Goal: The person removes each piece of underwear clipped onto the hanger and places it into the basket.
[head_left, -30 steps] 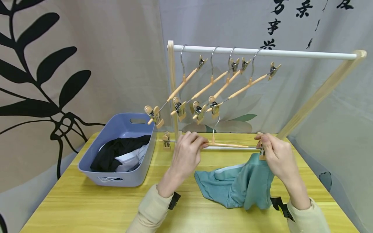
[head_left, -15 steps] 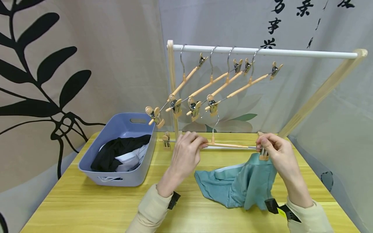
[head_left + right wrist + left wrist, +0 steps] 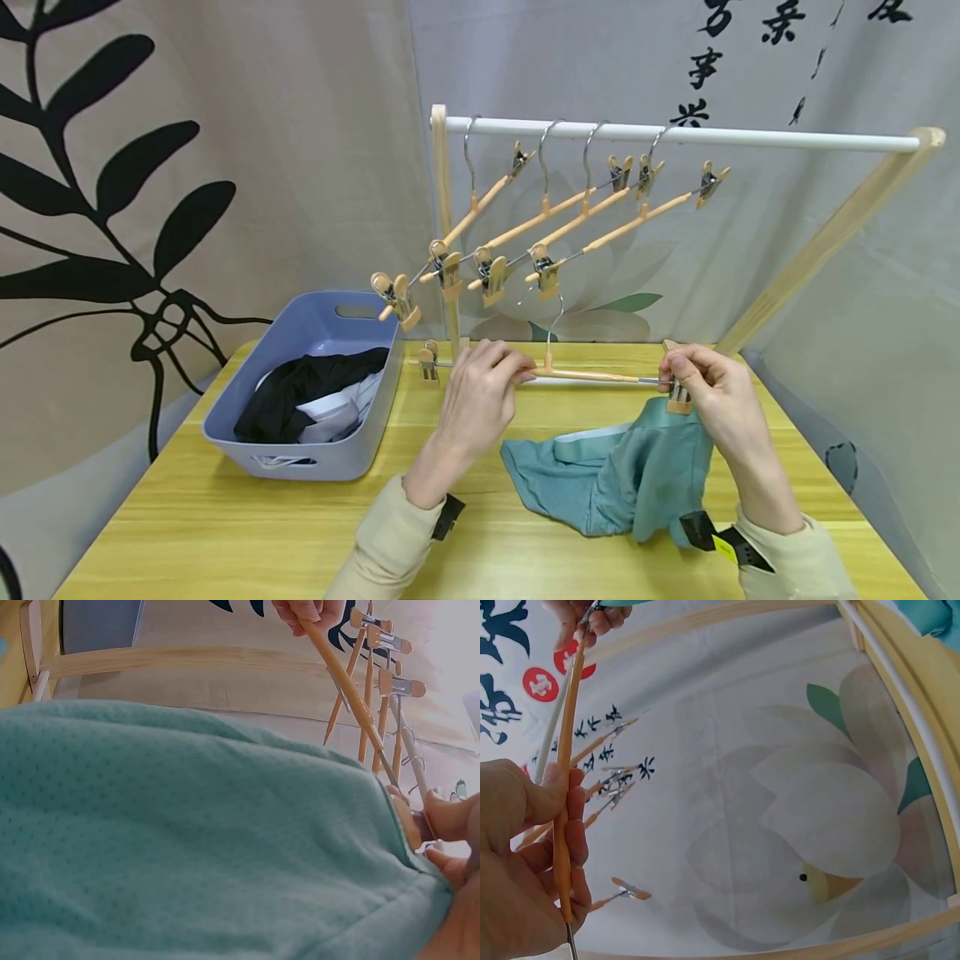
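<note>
My left hand [image 3: 480,400] grips the wooden bar of a clip hanger [image 3: 588,376], fingers and thumb wrapped round it in the left wrist view. The hanger's hook points up, and its left clip [image 3: 428,363] has nothing in it. At the other end my right hand [image 3: 716,400] pinches the right clip [image 3: 679,398]. That clip's wooden tip sits on the upper edge of a teal garment [image 3: 600,483], which hangs from there and spreads over the table to the left. In the right wrist view the teal cloth [image 3: 195,832] covers much of the scene.
A rack with a white rail [image 3: 675,135] stands behind my hands, bearing several clip hangers [image 3: 536,221] with nothing clipped on. To the left on the wooden table [image 3: 225,533] is a blue basket [image 3: 300,460] holding black cloth [image 3: 300,400] and pale cloth [image 3: 337,414].
My right hand and the clip have shifted slightly right, drawing the garment's edge along. The hangers on the rail have swung a little. My left hand stays in place.
</note>
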Tool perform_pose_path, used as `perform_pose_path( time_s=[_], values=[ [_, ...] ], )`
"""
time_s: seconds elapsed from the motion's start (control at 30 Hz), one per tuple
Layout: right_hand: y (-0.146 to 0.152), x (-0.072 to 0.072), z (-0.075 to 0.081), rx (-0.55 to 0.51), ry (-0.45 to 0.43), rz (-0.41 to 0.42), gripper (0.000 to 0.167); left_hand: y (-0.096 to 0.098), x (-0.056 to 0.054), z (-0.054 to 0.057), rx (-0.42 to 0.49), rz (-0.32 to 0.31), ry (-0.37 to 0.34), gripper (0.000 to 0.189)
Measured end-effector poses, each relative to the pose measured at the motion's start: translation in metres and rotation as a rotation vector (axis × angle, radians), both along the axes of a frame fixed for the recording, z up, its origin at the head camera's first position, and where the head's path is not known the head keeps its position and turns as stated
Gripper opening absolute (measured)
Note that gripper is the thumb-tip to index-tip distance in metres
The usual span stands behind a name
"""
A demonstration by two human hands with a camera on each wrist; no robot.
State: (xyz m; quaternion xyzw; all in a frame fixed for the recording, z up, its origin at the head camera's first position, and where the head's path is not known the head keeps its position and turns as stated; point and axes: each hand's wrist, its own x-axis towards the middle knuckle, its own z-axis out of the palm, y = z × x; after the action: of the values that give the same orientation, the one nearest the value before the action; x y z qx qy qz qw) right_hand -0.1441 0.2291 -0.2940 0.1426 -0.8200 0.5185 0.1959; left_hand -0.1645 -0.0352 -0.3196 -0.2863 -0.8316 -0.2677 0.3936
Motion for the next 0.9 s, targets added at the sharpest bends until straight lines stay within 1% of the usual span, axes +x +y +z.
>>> perform_pose_path(
  time_s=[0.4,0.63,0.73,0.83,0.9],
  values=[
    [0.0022,0.0017,0.0033,0.032,0.000,-0.019,0.019,0.0013,0.0000,0.0007,0.005,-0.010,-0.004,0.010],
    [0.0040,0.0020,0.0042,-0.018,-0.033,0.009,0.018,0.0018,0.0007,0.0014,0.011,-0.016,-0.013,0.011],
    [0.0048,0.0024,0.0039,-0.024,-0.039,0.020,0.018,0.0017,0.0007,0.0013,0.016,-0.020,-0.014,0.011],
    [0.0048,0.0034,0.0031,0.005,-0.048,0.021,0.019,0.0016,0.0008,0.0010,0.021,-0.023,-0.017,0.011],
    [0.0036,0.0039,0.0021,0.080,-0.024,-0.020,0.022,0.0016,0.0008,0.0009,0.023,-0.024,-0.017,0.011]
  ],
)
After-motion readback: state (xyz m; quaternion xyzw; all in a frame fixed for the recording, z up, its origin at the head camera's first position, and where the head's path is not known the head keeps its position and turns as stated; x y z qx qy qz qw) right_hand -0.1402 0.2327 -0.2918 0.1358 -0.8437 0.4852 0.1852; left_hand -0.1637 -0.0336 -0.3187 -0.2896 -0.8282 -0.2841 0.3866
